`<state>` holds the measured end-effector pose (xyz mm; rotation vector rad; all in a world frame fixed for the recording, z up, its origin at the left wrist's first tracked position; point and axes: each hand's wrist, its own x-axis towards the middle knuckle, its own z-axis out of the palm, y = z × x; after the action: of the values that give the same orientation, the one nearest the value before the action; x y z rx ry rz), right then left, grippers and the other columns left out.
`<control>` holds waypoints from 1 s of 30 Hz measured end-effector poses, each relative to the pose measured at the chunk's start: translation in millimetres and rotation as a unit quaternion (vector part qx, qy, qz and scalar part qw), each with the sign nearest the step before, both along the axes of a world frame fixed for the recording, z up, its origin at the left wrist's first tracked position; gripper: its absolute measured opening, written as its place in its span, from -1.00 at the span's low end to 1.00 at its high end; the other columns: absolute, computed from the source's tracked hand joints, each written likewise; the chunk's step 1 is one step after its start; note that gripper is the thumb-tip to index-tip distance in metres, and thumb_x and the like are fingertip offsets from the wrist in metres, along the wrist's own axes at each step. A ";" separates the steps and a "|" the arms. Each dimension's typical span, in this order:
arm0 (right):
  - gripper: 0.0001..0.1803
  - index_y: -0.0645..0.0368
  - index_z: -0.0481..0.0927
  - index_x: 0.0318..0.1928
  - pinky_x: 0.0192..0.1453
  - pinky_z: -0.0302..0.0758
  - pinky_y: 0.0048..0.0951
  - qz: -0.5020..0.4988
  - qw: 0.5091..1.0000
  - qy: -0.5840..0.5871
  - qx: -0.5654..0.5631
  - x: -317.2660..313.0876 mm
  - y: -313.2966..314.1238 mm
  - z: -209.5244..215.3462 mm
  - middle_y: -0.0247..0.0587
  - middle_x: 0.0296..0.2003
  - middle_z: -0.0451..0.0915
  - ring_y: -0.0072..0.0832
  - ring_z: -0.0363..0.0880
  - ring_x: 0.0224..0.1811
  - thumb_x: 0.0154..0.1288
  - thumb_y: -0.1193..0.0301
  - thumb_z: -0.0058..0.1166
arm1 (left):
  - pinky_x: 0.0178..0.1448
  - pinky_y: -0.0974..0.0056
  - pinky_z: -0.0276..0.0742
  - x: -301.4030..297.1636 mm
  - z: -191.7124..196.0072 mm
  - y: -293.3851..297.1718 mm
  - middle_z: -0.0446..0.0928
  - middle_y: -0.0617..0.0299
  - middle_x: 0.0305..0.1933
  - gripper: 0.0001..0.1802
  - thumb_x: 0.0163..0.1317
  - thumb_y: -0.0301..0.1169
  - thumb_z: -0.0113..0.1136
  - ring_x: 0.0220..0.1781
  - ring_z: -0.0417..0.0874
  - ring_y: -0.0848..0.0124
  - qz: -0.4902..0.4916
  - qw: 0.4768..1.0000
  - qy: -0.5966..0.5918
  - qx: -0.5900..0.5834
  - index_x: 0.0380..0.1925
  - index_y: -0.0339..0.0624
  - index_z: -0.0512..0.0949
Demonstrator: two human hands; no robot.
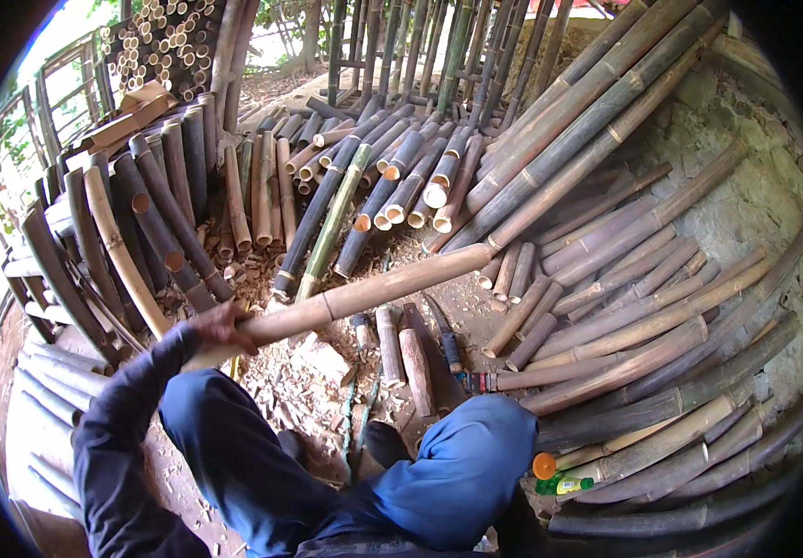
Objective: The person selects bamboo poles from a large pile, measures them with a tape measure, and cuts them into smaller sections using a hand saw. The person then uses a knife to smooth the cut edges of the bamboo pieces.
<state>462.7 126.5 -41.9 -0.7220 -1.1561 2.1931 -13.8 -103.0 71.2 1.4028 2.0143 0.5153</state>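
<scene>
My left hand (pixel 222 327) is closed around a long tan bamboo pole (pixel 378 290), near its lower left end. The pole slants up to the right across the space in front of my knees, its far end by the leaning poles. Below it, between my feet and the pole, lie a short bamboo piece (pixel 389 347), a reddish wooden block (pixel 416 370) and a blade with a dark wrapped handle (pixel 449 346). Wood chips (pixel 313 358) cover the ground around them. My right hand is out of sight.
Cut bamboo tubes (pixel 392 172) lie piled ahead. More stand on the left beside a rail. Long bamboo poles (pixel 597 102) lean at the upper right, and stacked poles (pixel 643 344) line the stone wall (pixel 736 121). A green bottle (pixel 564 484) lies by my right knee.
</scene>
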 end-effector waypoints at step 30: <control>-0.31 0.12 0.27 0.47 0.31 0.51 -0.26 0.193 0.977 -0.071 0.054 -138.8 30.9 -66.1 -0.23 0.32 0.40 -0.38 0.50 0.26 0.45 0.26 0.24 | -0.13 0.08 0.65 109.3 -193.8 10.8 0.73 -0.06 -0.29 -0.39 -0.18 -0.18 0.59 -0.28 0.76 0.17 0.135 0.973 -0.185 0.030 -0.15 -0.34 0.65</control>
<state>323.9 157.4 -108.0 -0.6585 -1.5876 2.3953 95.5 -92.2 -122.7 0.9788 1.8986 0.8924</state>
